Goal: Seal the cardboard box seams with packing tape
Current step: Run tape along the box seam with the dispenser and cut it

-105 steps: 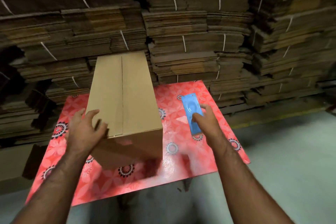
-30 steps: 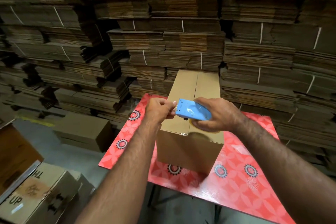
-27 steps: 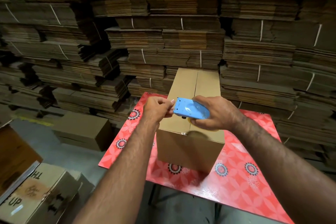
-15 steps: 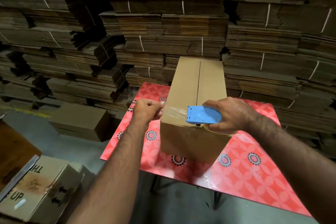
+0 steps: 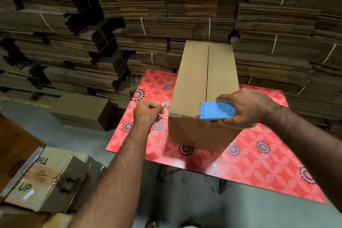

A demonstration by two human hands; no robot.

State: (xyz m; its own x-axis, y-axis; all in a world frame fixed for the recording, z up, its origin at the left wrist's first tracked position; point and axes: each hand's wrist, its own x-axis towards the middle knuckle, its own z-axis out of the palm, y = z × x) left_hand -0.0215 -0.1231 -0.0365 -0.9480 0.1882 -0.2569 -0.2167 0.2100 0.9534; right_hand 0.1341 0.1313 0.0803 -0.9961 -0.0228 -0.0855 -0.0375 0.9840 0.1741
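A long brown cardboard box (image 5: 192, 77) lies on a red patterned table (image 5: 259, 161), its top centre seam running away from me. My right hand (image 5: 244, 107) grips a blue tape dispenser (image 5: 216, 110) at the box's near top edge, over the seam end. My left hand (image 5: 148, 112) pinches the free end of clear tape (image 5: 174, 114), held left of the box. The tape stretches across the near top edge between my hands.
Bundled stacks of flat cardboard (image 5: 166, 15) fill the whole background behind the table. A closed brown box (image 5: 83, 111) sits on the floor at left. Printed cartons (image 5: 46, 177) lie at lower left. Grey floor shows below the table's near edge.
My left hand has pulled the tape end further left, away from the dispenser. The dispenser has come down to the box's near top edge.
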